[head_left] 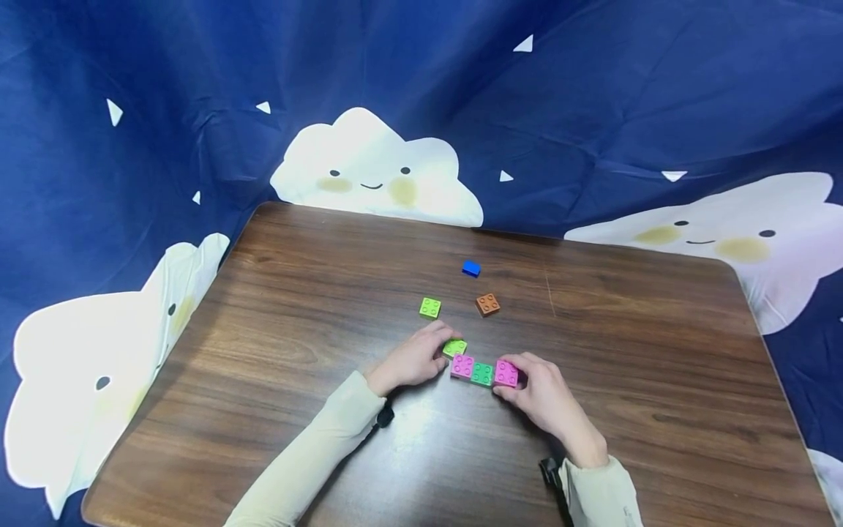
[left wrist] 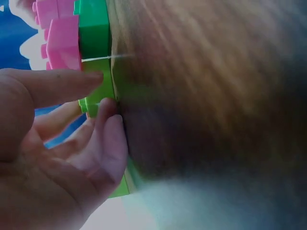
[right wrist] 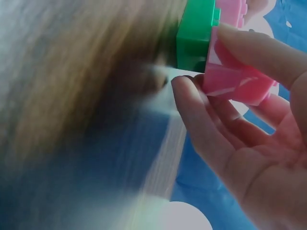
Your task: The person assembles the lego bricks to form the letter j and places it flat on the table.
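My left hand [head_left: 415,356] pinches a lime green toy brick [head_left: 454,348] at the table's middle, thumb on its near side. Against that brick stands a joined group: a dark green brick [head_left: 482,374] low down, with a pink brick [head_left: 462,365] on its left and another pink brick [head_left: 506,373] on its right. In the right wrist view the right pink brick [right wrist: 235,79] sits higher than the green brick [right wrist: 196,40] and juts past its end. My right hand [head_left: 541,391] grips this pink brick between thumb and fingers.
Beyond the hands, a second lime brick [head_left: 430,307], an orange-brown brick [head_left: 488,304] and a small blue brick [head_left: 470,268] lie apart on the brown wooden table [head_left: 296,293]. A dark blue curtain [head_left: 593,110] with white clouds hangs behind the table's back edge.
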A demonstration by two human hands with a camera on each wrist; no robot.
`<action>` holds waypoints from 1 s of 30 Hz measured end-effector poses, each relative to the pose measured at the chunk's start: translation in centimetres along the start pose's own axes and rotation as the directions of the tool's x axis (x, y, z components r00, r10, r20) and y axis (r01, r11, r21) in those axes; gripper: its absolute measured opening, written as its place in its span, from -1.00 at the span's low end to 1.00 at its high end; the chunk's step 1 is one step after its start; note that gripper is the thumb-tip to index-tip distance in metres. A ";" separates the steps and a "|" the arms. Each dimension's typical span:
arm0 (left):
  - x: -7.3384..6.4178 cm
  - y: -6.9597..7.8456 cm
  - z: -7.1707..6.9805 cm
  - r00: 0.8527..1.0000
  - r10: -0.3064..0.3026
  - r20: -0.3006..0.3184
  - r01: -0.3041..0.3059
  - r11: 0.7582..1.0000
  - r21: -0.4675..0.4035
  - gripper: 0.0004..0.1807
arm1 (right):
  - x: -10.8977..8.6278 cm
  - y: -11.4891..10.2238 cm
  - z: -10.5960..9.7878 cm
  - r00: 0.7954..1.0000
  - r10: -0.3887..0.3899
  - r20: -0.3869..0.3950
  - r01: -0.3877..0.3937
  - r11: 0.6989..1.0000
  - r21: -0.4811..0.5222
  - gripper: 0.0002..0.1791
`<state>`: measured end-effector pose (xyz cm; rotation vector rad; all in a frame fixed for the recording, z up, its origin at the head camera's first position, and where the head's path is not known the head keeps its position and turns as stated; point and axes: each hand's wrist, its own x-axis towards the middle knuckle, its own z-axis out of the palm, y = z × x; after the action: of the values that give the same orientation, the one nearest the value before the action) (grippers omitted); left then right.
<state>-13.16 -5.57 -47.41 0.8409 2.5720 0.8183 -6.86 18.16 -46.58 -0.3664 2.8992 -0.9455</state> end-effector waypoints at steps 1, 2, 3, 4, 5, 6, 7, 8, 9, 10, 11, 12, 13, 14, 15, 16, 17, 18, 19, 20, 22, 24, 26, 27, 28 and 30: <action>0.0 0.0 0.0 1.000 -0.015 -0.004 0.015 1.000 0.000 -0.47 | 0.1 0.0 0.0 1.000 0.003 0.006 -0.003 1.000 0.004 -0.50; -0.1 0.0 0.0 0.999 -0.031 -0.009 0.031 1.000 0.002 -0.47 | 0.1 0.0 0.0 1.000 0.005 0.012 -0.005 1.000 0.007 -0.50; -0.1 0.0 0.1 0.999 -0.042 -0.016 0.042 0.999 0.002 -0.48 | 0.2 0.0 -0.1 1.000 0.008 0.018 -0.008 1.000 0.012 -0.51; -0.1 0.0 0.1 0.998 -0.055 -0.022 0.055 0.998 0.005 -0.49 | 0.2 0.1 -0.1 1.000 0.010 0.024 -0.010 1.000 0.016 -0.52; -0.2 0.0 0.1 0.997 -0.067 -0.029 0.068 0.998 0.007 -0.50 | 0.3 0.1 -0.1 1.000 0.014 0.028 -0.014 1.000 0.021 -0.53; -0.2 0.0 0.1 0.996 -0.076 -0.037 0.076 0.997 0.011 -0.51 | 0.4 0.1 -0.1 0.999 0.017 0.033 -0.018 0.999 0.026 -0.54; -0.3 -0.1 0.1 0.996 -0.080 -0.044 0.081 0.997 0.015 -0.51 | 0.5 0.1 -0.1 0.999 0.021 0.036 -0.022 0.999 0.032 -0.55; -0.3 -0.1 0.1 0.995 -0.082 -0.053 0.083 0.996 0.020 -0.52 | 0.6 0.1 -0.1 0.999 0.022 0.039 -0.024 0.999 0.041 -0.56; -0.3 -0.1 0.1 0.995 -0.082 -0.063 0.084 0.996 0.025 -0.52 | 0.7 0.2 -0.1 0.999 0.027 0.041 -0.028 0.998 0.048 -0.57; -0.4 -0.2 0.0 0.994 -0.086 -0.070 0.088 0.996 0.030 -0.52 | 0.8 0.3 -0.1 0.999 0.030 0.045 -0.032 0.998 0.054 -0.57; -0.5 -0.2 0.0 0.993 -0.089 -0.078 0.091 0.995 0.033 -0.52 | 0.9 0.3 -0.1 0.998 0.035 0.049 -0.038 0.997 0.061 -0.57; -0.5 -0.3 0.0 0.992 -0.089 -0.086 0.093 0.995 0.036 -0.52 | 1.1 0.4 -0.1 0.998 0.039 0.054 -0.042 0.997 0.067 -0.57; -0.5 -0.3 0.0 0.991 -0.093 -0.092 0.097 0.994 0.040 -0.52 | 1.2 0.5 -0.1 0.998 0.041 0.057 -0.045 0.996 0.074 -0.57; -0.6 -0.3 -0.1 0.990 -0.097 -0.099 0.102 0.994 0.047 -0.53 | 1.3 0.6 -0.1 0.997 0.044 0.062 -0.049 0.996 0.079 -0.58; -0.7 -0.4 -0.1 0.989 -0.100 -0.106 0.106 0.993 0.051 -0.53 | 1.4 0.7 -0.1 0.997 0.050 0.067 -0.055 0.995 0.082 -0.58; -0.8 -0.4 -0.2 0.988 -0.102 -0.114 0.108 0.993 0.053 -0.53 | 1.5 0.8 -0.1 0.996 0.055 0.073 -0.061 0.994 0.085 -0.59; -0.9 -0.5 -0.2 0.988 -0.102 -0.120 0.109 0.993 0.055 -0.53 | 1.6 0.8 -0.1 0.995 0.059 0.077 -0.066 0.994 0.089 -0.59; -1.0 -0.5 -0.3 0.987 -0.101 -0.129 0.109 0.992 0.056 -0.54 | 1.7 0.8 -0.1 0.995 0.059 0.080 -0.067 0.994 0.091 -0.60; -1.1 -0.5 -0.5 0.985 -0.101 -0.140 0.110 0.992 0.055 -0.55 | 1.8 0.9 -0.1 0.995 0.063 0.081 -0.070 0.993 0.094 -0.61; -1.2 -0.5 -0.6 0.983 -0.098 -0.156 0.108 0.993 0.057 -0.55 | 1.8 0.9 -0.1 0.995 0.063 0.084 -0.071 0.993 0.095 -0.62; -1.4 -0.5 -1.0 0.977 -0.100 -0.190 0.110 0.993 0.044 -0.55 | 2.0 0.9 -0.1 0.993 0.071 0.089 -0.080 0.992 0.102 -0.61; -1.6 -0.5 -1.4 0.969 -0.104 -0.224 0.114 0.993 0.030 -0.54 | 2.3 0.9 -0.2 0.992 0.079 0.097 -0.089 0.990 0.107 -0.60; -1.8 -0.5 -1.8 0.961 -0.110 -0.253 0.116 0.993 0.008 -0.54 | 2.5 0.8 -0.2 0.990 0.089 0.111 -0.101 0.988 0.113 -0.58; -1.8 -0.5 -1.9 0.958 -0.116 -0.262 0.118 0.993 -0.006 -0.53 | 2.5 0.8 -0.2 0.988 0.097 0.119 -0.110 0.987 0.115 -0.57; -1.8 -0.5 -2.0 0.956 -0.119 -0.268 0.118 0.993 -0.017 -0.53 | 2.6 0.8 -0.2 0.986 0.103 0.129 -0.119 0.986 0.116 -0.56; -1.8 -0.5 -2.2 0.952 -0.126 -0.277 0.116 0.992 -0.053 -0.53 | 2.8 0.7 -0.2 0.983 0.113 0.142 -0.130 0.984 0.120 -0.55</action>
<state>-12.94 -7.94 -45.75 0.5843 2.8094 1.0059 -9.79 18.16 -46.82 -0.2311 2.6880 -1.0378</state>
